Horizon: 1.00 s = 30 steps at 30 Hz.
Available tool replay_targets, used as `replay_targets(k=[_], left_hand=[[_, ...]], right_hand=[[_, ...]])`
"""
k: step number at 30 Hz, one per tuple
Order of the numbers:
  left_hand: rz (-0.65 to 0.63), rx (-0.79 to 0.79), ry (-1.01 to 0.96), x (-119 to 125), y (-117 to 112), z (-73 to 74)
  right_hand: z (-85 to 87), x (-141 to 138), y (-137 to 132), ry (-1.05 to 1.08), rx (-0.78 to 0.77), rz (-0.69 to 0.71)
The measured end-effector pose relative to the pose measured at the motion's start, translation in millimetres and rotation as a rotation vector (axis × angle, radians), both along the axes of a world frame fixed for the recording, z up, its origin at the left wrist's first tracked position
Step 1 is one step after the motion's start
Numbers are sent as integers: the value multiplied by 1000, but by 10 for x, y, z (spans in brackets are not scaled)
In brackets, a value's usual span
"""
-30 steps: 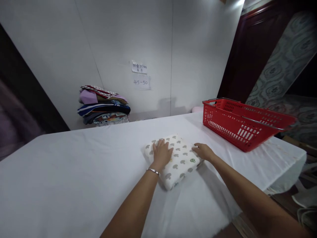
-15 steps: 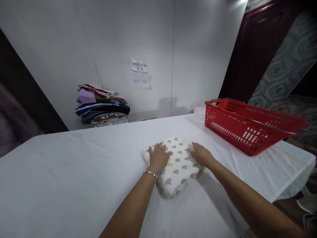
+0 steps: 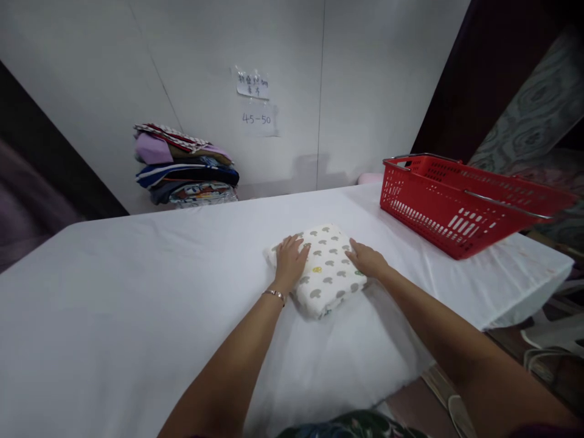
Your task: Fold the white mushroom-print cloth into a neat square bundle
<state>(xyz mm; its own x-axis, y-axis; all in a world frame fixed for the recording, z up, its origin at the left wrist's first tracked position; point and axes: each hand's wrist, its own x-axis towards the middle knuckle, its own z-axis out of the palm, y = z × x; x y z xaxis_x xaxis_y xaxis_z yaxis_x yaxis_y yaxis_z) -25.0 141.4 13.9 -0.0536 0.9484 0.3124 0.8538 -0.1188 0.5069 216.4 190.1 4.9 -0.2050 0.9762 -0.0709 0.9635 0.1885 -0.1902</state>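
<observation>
A folded white cloth (image 3: 329, 258) with grey mushroom shapes and a yellow one lies as a thick bundle on the white-covered table (image 3: 150, 304). My left hand (image 3: 291, 260) rests flat on its left side, fingers stretched out and slightly apart; a silver bracelet (image 3: 275, 294) circles that wrist. Against the bundle's right edge is my right hand (image 3: 367, 259), open, with its thumb and fingers apart and touching the fabric. Neither hand is closed round the cloth. The underside of the bundle is hidden.
A red plastic basket (image 3: 424, 204) with metal handles stands at the table's right. Behind the table's far edge on the left rises a stack of folded fabrics (image 3: 187, 167). Paper signs (image 3: 256, 118) hang on the pale wall.
The camera has tilted down, so everything sits higher in the picture. Both hands stay on the cloth, with the left fingers drawn closer together than before.
</observation>
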Motion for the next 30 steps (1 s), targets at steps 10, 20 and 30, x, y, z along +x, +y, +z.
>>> replay_targets(k=[10,20,30], left_hand=[[-134,21,172,421,-1110,-144],[265,-44,-149,-364,-969,-130],[327,-69,-255,-405,-932,-205]], right_hand=[[165,-56,-48,-47,-59,-30],[112,-73,-740,-16,-120,36],[144,-107,-843,-52,-90,29]])
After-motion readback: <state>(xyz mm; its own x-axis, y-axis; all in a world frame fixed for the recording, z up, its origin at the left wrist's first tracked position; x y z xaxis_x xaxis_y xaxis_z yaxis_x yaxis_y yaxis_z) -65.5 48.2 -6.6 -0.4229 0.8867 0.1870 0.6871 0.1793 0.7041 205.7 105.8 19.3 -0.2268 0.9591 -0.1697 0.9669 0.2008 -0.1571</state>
